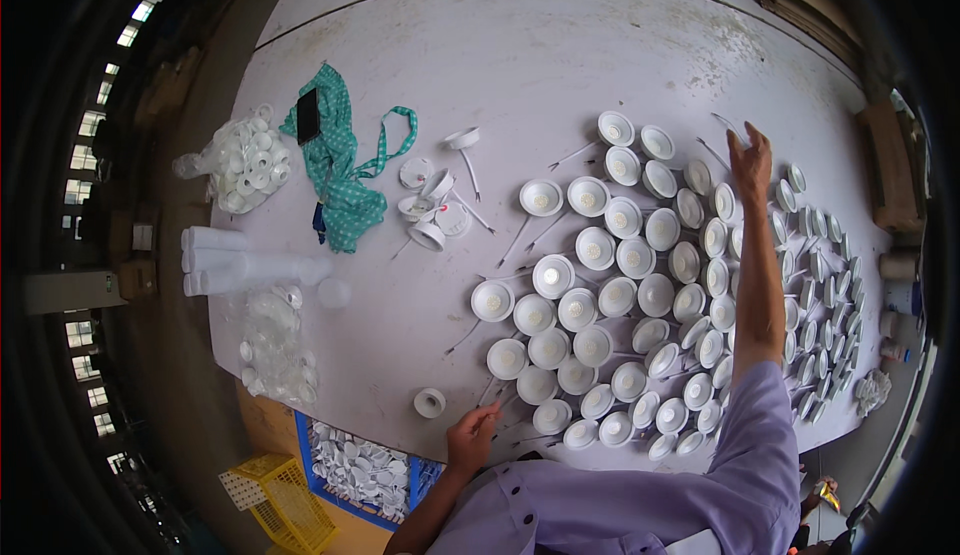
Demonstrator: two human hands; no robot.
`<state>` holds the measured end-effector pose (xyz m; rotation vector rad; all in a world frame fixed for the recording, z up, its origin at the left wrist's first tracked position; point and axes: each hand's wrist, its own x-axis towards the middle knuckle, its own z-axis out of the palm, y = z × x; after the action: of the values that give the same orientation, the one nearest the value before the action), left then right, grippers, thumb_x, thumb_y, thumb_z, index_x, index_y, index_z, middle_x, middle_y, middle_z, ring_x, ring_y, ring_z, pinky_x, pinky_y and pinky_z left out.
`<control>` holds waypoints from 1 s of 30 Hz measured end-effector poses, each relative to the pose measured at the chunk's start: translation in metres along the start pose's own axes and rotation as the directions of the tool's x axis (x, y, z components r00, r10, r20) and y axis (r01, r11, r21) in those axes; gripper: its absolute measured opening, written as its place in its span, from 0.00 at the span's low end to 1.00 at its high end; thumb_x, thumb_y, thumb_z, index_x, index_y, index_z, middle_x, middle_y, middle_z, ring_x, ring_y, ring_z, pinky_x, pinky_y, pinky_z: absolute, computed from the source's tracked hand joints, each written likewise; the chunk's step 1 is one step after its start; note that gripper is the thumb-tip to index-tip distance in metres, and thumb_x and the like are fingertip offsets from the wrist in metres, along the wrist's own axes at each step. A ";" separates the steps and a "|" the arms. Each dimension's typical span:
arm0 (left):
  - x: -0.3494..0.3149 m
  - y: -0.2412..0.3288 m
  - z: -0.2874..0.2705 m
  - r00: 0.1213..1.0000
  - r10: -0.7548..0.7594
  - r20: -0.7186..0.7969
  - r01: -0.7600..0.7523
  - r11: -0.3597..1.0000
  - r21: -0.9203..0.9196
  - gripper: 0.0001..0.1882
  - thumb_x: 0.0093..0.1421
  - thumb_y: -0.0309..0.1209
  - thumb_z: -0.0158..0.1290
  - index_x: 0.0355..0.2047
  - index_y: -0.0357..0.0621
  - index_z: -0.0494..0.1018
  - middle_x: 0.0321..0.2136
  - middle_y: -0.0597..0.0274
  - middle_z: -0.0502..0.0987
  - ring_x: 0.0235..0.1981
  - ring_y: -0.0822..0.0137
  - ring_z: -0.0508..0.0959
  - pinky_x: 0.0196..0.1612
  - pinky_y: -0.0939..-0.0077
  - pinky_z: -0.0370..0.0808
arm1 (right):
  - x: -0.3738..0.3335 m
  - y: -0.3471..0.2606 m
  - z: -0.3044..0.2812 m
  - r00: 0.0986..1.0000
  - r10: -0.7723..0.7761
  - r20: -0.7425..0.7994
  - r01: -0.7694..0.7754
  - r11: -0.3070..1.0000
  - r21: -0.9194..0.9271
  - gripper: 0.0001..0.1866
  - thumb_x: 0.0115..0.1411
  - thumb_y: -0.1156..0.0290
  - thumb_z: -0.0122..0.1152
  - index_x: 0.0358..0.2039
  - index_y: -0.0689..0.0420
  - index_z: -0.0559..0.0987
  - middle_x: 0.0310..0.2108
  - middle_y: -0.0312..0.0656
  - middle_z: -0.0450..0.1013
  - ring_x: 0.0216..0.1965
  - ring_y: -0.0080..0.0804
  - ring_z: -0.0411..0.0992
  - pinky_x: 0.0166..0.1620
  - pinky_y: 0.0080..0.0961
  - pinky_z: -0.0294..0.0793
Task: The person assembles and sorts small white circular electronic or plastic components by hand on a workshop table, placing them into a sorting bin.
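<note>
Many round white downlights with short wire leads are spread over the right half of the table, most with their yellowish centres facing up. My right arm reaches across them to the far side. There my right hand is closed on a downlight, of which only a white edge shows; thin leads stick out beside it. At the near edge my left hand has its fingers drawn together by the leads of the nearest downlights. What it holds, if anything, cannot be made out. A white ring-shaped part stands just beyond it.
Loose downlights lie mid-table beside a green dotted cloth with a black phone. Leftward are a bag of white rings, white sleeves and a clear bag. Below are a blue crate and a yellow basket.
</note>
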<state>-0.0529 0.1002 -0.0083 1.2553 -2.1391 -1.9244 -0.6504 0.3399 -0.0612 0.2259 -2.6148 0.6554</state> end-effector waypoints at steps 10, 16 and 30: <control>-0.019 -0.009 -0.034 0.987 0.098 -0.129 -0.107 0.992 -0.065 0.11 0.62 0.25 0.47 0.43 0.31 0.73 0.37 0.53 0.79 0.38 0.73 0.77 0.43 0.80 0.72 | -0.240 -0.342 0.041 0.630 -0.478 0.612 0.108 0.835 0.540 0.23 0.51 0.55 0.64 0.44 0.53 0.77 0.42 0.46 0.73 0.38 0.44 0.75 0.42 0.38 0.74; -0.041 -0.032 -0.071 0.973 0.051 -0.225 -0.077 0.991 -0.107 0.12 0.61 0.25 0.48 0.44 0.34 0.74 0.37 0.52 0.80 0.39 0.71 0.79 0.42 0.78 0.74 | -0.278 -0.375 0.074 0.660 -0.405 0.633 0.078 0.875 0.478 0.20 0.52 0.58 0.63 0.42 0.55 0.77 0.40 0.48 0.73 0.40 0.48 0.73 0.44 0.40 0.73; 0.007 0.034 -0.163 0.746 0.653 -0.130 -0.656 0.754 0.024 0.30 0.62 0.39 0.50 0.58 0.33 0.59 0.60 0.41 0.60 0.61 0.49 0.62 0.60 0.63 0.60 | -0.339 -0.388 -0.126 0.199 -0.548 0.812 -0.671 0.528 0.521 0.13 0.61 0.65 0.59 0.39 0.62 0.77 0.30 0.34 0.75 0.27 0.17 0.71 0.32 0.16 0.74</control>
<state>0.0040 -0.0420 0.0568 0.4730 -2.0787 -1.4972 -0.2012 0.0787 0.0469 1.2599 -2.9461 2.7538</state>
